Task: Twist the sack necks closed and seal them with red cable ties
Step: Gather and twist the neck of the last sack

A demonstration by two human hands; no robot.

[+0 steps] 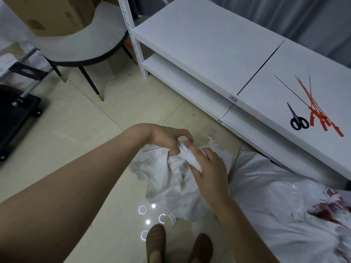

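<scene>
A crumpled white sack point(171, 183) lies on the floor in front of my feet. Its neck point(187, 152) is bunched into a twisted rope. My left hand point(167, 139) pinches the neck from the left. From the right, the fingers of my right hand point(210, 168) wrap around the same twist. A bundle of several red cable ties point(319, 114) lies on the white shelf top at the right, apart from both hands. A second white sack point(284, 211), with red print on it, lies on the floor at the lower right.
Black scissors point(298, 120) lie beside the ties on the white shelf unit point(209, 44). A chair point(85, 50) carrying a cardboard box point(47, 14) stands at the upper left. A black cart point(15, 111) sits at the left edge. My shoes point(157, 242) are at the bottom.
</scene>
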